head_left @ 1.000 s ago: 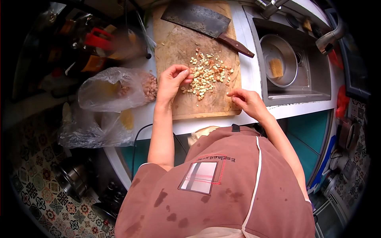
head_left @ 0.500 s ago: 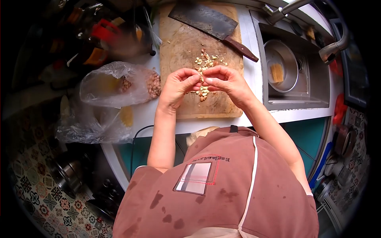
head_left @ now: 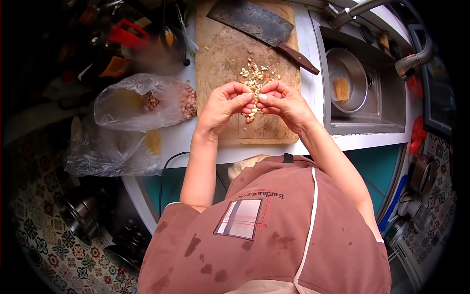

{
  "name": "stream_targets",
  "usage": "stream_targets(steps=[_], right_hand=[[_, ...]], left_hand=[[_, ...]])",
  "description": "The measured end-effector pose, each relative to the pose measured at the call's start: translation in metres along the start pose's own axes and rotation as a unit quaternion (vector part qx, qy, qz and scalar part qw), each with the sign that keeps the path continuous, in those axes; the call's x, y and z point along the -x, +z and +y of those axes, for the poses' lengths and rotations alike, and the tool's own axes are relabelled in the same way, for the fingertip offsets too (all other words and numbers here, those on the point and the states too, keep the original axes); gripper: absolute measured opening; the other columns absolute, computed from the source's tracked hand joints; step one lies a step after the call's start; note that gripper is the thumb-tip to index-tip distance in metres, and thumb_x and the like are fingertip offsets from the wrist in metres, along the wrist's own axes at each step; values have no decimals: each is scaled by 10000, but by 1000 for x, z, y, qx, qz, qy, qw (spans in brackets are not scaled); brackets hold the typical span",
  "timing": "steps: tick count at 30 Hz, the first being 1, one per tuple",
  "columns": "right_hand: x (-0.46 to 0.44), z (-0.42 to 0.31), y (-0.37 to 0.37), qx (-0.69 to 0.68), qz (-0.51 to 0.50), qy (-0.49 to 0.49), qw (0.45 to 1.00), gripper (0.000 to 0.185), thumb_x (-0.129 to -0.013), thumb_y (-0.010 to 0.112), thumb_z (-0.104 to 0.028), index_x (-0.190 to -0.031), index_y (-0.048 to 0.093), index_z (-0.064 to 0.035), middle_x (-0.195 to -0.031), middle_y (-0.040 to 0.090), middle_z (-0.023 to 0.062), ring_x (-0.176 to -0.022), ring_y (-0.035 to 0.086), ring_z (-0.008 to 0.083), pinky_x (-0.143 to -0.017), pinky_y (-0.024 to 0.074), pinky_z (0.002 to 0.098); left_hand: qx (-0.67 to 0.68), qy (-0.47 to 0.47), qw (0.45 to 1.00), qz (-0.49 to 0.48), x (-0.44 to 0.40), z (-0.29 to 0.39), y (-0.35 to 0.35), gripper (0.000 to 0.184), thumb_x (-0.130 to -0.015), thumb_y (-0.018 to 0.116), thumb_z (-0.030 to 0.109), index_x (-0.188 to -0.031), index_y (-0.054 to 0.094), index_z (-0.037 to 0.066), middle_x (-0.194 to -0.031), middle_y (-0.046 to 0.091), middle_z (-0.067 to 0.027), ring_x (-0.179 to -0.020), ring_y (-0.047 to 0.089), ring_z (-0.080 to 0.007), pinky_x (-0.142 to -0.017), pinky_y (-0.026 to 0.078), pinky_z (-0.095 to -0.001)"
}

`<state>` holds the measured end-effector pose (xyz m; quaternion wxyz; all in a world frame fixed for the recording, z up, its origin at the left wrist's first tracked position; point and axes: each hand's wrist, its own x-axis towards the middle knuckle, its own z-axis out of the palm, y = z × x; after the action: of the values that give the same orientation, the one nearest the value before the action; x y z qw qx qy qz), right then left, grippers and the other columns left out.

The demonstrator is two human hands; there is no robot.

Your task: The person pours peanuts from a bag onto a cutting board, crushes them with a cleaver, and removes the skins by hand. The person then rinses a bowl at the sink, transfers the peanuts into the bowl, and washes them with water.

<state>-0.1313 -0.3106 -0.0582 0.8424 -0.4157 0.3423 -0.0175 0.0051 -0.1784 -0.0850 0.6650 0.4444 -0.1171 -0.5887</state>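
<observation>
My left hand (head_left: 228,105) is closed in a pinch of thumb and forefinger over the cutting board (head_left: 220,54). Facing it, my right hand (head_left: 284,104) pinches the same way, its fingertips a small gap from the left ones. What each holds is small and mostly covered by the fingertips; it looks like a peanut. Below and beyond the fingers lie pale peeled peanuts (head_left: 254,73), chopped bits and some reddish skins. A cleaver (head_left: 254,24) with a brown wooden handle rests across the far end of the board.
Left of the board, a clear plastic bag (head_left: 127,110) holds pink-skinned peanuts (head_left: 187,100). More crumpled plastic (head_left: 112,157) lies nearer me. On the right is a sink (head_left: 391,108) with a metal bowl (head_left: 364,81), a yellow sponge (head_left: 341,89) and a faucet (head_left: 413,63) above.
My fingertips have drawn slightly apart, the right hand shifting a little to the right. The brown bit visible between them earlier no longer shows. The view has shifted slightly.
</observation>
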Motion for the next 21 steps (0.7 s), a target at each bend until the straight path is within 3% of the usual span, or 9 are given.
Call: stream_targets(steps=[10, 21], right_hand=[[-2, 7, 0, -15, 31, -18, 999, 169, -793, 630, -28, -908, 506, -34, -826, 615, 64, -731, 631, 130, -644, 529, 217], [-6, 18, -1, 73, 30, -89, 993, 179, -777, 634, 10, -907, 515, -21, -823, 610, 54, -733, 604, 107, -638, 506, 225]], left_hand=[[-21, -4, 1000, -9, 1, -2, 4, 158, -834, 621, 70, -966, 601, -15, -875, 646, -76, -707, 624, -104, -648, 532, -212], [-45, 44, 995, 78, -1, -26, 9, 109, -856, 609, 112, -910, 576, 24, -798, 603, -19, -677, 564, -63, -621, 489, -185]])
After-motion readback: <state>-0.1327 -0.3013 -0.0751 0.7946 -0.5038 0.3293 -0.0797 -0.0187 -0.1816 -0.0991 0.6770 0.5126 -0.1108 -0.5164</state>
